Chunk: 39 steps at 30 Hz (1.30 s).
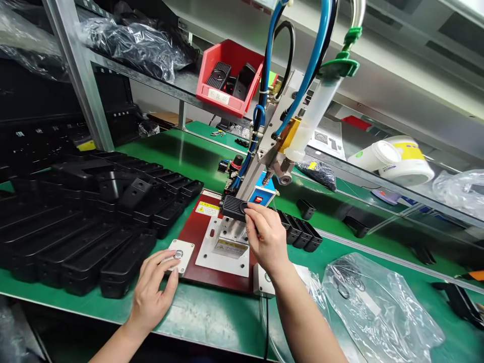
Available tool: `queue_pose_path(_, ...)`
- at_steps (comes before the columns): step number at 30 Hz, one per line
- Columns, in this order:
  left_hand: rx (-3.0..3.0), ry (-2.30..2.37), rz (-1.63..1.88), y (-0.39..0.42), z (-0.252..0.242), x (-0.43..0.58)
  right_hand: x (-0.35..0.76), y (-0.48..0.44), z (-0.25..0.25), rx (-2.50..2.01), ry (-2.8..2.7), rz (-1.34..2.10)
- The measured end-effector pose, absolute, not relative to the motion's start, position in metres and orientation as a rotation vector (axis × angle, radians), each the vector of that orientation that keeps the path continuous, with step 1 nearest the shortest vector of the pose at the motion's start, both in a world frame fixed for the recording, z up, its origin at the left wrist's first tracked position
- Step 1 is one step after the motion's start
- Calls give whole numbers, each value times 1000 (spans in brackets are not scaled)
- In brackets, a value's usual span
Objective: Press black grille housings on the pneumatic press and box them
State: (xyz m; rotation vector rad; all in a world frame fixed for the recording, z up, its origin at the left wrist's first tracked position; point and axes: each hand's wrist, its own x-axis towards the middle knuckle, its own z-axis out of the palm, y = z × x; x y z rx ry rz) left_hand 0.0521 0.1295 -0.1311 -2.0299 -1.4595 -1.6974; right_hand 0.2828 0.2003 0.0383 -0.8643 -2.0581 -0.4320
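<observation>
My right hand (pixel 267 236) pinches the near end of a black plastic housing with a ribbed face (pixel 233 205), just above the metal fixture (pixel 231 233) of a small bench machine (pixel 260 151). I cannot tell whether the housing rests fully in the fixture. Above it hang the machine's nozzle (pixel 266 177) and a clear syringe barrel (pixel 316 113) with a green cap. My left hand (pixel 156 286) lies with fingers stretched over a white button box (pixel 186 257), fingertips beside its round metal button (pixel 178 254). Nothing is held in it.
Rows of black housings (pixel 124 262) cover the bench at left. More housings (pixel 298 232) stand behind my right hand. At right lies a clear plastic bag (pixel 381 307) with black rings. A red bin (pixel 223 98) with black parts and white tubs (pixel 406 161) sit on the shelf.
</observation>
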Motion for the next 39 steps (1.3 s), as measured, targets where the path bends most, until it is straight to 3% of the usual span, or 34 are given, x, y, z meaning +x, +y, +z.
queue_pose_path(8, -2026, -1465, -1689, 130, -128, 53, 276, 199, 36, -1041, -2270, -597)
queue_pose_path(15, -2011, -1464, -1673, 129, -128, 53, 279, 194, 31, -1014, -2198, -547)
queue_pose_path(21, -2017, -1463, -1640, 128, -127, 54, 318, 165, -12, -968, -1861, -448)
queue_pose_path(30, -2070, -1388, -1574, 129, -130, 56, 367, 104, -90, -1164, -1928, -349)
queue_pose_path(39, -1990, -1388, -1492, 129, -130, 58, 365, 107, -101, -1203, -1852, -421)
